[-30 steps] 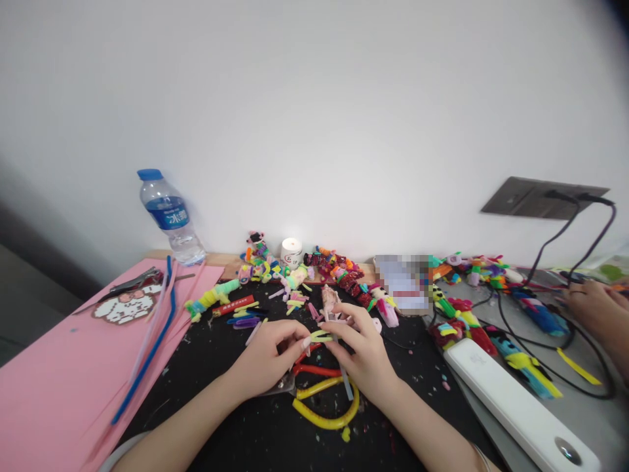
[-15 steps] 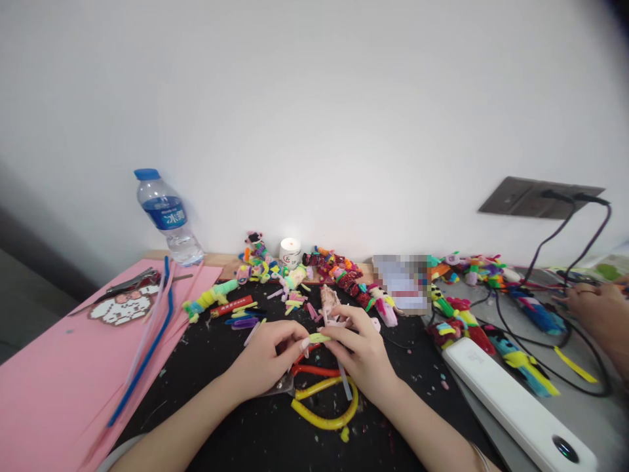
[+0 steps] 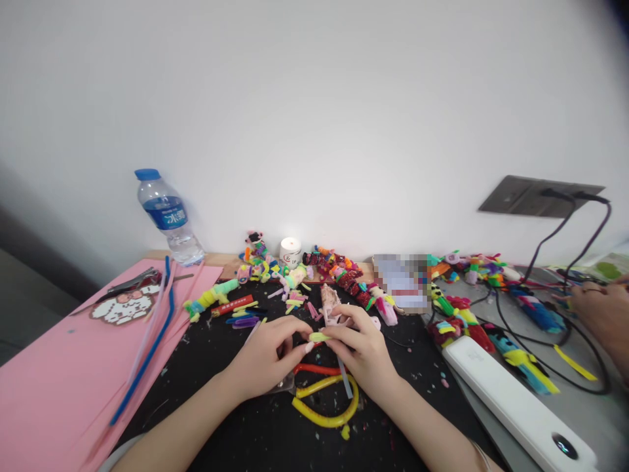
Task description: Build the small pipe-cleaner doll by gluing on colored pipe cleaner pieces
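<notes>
My left hand (image 3: 268,357) and my right hand (image 3: 362,351) meet over the black mat (image 3: 230,387), fingertips pinched together on a short light-green pipe-cleaner piece (image 3: 318,337). A thin grey strip (image 3: 344,383) hangs down from under my right hand. Just below the hands lie scissors with red handles (image 3: 314,368) and a curved yellow pipe cleaner (image 3: 327,410). A small pink figure (image 3: 328,300) stands just behind my right hand.
A water bottle (image 3: 167,216) stands at the back left beside pink paper sheets (image 3: 59,373) with blue and pink pipe cleaners (image 3: 147,347). Several colourful pipe-cleaner figures (image 3: 339,272) line the wall. A white power strip (image 3: 511,400), cables and another person's hand (image 3: 597,311) are at right.
My fingertips have closed in tighter on the green piece, which now looks shorter and more bunched. The other person's hand has drifted slightly to the right.
</notes>
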Demonstrator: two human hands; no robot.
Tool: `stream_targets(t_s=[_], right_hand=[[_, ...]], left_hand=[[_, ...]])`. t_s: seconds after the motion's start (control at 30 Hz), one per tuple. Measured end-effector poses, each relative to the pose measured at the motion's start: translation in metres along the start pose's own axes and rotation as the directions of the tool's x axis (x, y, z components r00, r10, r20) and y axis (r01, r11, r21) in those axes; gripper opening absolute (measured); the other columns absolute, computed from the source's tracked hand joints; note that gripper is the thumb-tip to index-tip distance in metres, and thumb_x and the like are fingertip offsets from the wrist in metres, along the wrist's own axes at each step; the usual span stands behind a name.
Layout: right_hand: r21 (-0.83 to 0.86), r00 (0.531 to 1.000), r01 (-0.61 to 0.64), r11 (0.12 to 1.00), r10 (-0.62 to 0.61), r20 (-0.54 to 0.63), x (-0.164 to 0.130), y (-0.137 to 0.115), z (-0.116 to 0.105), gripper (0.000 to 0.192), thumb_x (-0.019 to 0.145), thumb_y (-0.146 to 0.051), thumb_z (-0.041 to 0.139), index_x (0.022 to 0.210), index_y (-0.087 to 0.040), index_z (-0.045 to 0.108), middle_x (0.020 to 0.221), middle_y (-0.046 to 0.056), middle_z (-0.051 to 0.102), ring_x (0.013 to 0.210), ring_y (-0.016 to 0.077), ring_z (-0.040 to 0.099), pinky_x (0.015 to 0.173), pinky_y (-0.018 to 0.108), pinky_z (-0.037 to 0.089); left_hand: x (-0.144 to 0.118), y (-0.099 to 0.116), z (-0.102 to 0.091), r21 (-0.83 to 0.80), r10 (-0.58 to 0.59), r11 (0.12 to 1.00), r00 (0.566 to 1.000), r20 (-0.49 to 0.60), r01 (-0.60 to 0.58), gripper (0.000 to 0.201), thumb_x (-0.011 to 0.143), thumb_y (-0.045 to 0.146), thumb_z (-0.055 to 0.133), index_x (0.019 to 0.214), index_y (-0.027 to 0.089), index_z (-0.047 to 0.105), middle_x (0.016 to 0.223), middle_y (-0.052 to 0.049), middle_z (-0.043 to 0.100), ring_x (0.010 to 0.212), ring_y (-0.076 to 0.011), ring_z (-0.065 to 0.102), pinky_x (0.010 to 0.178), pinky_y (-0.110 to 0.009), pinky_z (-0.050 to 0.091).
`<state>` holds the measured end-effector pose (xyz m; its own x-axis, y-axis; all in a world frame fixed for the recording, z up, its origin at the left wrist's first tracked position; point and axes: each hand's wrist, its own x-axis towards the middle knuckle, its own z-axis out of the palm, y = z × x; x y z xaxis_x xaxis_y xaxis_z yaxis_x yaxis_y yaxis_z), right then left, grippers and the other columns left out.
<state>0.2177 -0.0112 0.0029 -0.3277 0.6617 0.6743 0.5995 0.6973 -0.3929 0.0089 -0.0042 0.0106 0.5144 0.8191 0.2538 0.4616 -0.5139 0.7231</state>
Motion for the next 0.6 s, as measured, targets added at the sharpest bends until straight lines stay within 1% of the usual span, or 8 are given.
stream_targets(t_s=[0.07,0.13,0.23,0.27,0.3,0.47,0.6], right_hand=[[0.004,1.0,-0.004,1.0,0.004,0.006,0.0,0.0,0.0,0.015,0.086,-0.015,0.058,0.09,-0.021,0.071,0.104,0.01,0.06,0.083,0.0178,0.06,0.071,0.031,0.053],[0.008,1.0,-0.004,1.0,0.004,0.012,0.0,-0.001,0.0,0.015,0.087,-0.016,0.058,0.09,-0.021,0.071,0.105,0.01,0.06,0.082,0.0174,0.06,0.071,0.031,0.053],[0.008,1.0,0.012,1.0,-0.012,0.009,0.0,-0.001,0.002,0.015,0.087,-0.017,0.057,0.09,-0.022,0.071,0.105,0.009,0.06,0.082,0.0174,0.059,0.071,0.032,0.053],[0.008,1.0,0.017,1.0,-0.017,0.007,-0.001,-0.001,0.003,0.015,0.087,-0.017,0.057,0.09,-0.022,0.071,0.105,0.009,0.06,0.083,0.0174,0.059,0.071,0.032,0.053],[0.009,1.0,0.02,1.0,-0.02,0.007,-0.001,-0.001,0.003,0.015,0.087,-0.017,0.057,0.09,-0.022,0.071,0.105,0.009,0.06,0.083,0.0175,0.059,0.071,0.032,0.053],[0.019,1.0,0.021,1.0,-0.021,0.01,-0.002,0.0,0.003,0.016,0.086,-0.015,0.057,0.09,-0.021,0.071,0.105,0.01,0.06,0.084,0.0182,0.059,0.071,0.033,0.053],[0.026,1.0,0.02,0.999,-0.02,0.018,-0.002,0.0,0.002,0.016,0.086,-0.014,0.057,0.089,-0.021,0.071,0.105,0.01,0.061,0.084,0.0185,0.059,0.071,0.033,0.053]], left_hand=[[-0.001,-0.002,0.0,0.044,0.056,0.998,0.998,-0.022,-0.055,0.021,0.086,0.024,0.058,0.105,0.017,0.061,0.101,-0.006,0.065,0.053,-0.0073,0.05,0.057,-0.021,0.046],[-0.001,-0.006,0.0,0.102,0.131,0.987,0.991,-0.027,-0.128,0.022,0.086,0.022,0.059,0.107,0.017,0.06,0.107,-0.007,0.064,0.058,-0.0084,0.055,0.062,-0.021,0.048],[0.0,-0.011,0.001,0.188,0.251,0.952,0.968,-0.022,-0.242,0.017,0.091,0.02,0.053,0.105,0.018,0.061,0.102,-0.006,0.068,0.082,-0.0147,0.064,0.075,-0.024,0.05],[0.0,-0.012,0.002,0.214,0.283,0.938,0.959,-0.023,-0.271,0.016,0.093,0.02,0.05,0.104,0.018,0.062,0.1,-0.006,0.069,0.088,-0.0162,0.064,0.078,-0.025,0.05],[0.0,-0.013,0.002,0.24,0.304,0.927,0.952,-0.025,-0.29,0.017,0.094,0.02,0.048,0.102,0.018,0.062,0.098,-0.006,0.069,0.089,-0.0167,0.065,0.078,-0.025,0.05],[0.001,-0.014,0.003,0.334,0.367,0.88,0.93,-0.031,-0.337,0.025,0.097,0.024,0.041,0.098,0.016,0.065,0.092,-0.008,0.071,0.082,-0.0163,0.067,0.073,-0.025,0.052],[0.001,-0.013,0.003,0.357,0.395,0.864,0.918,-0.042,-0.356,0.028,0.097,0.024,0.041,0.092,0.016,0.067,0.086,-0.007,0.072,0.077,-0.0163,0.068,0.071,-0.025,0.053]])
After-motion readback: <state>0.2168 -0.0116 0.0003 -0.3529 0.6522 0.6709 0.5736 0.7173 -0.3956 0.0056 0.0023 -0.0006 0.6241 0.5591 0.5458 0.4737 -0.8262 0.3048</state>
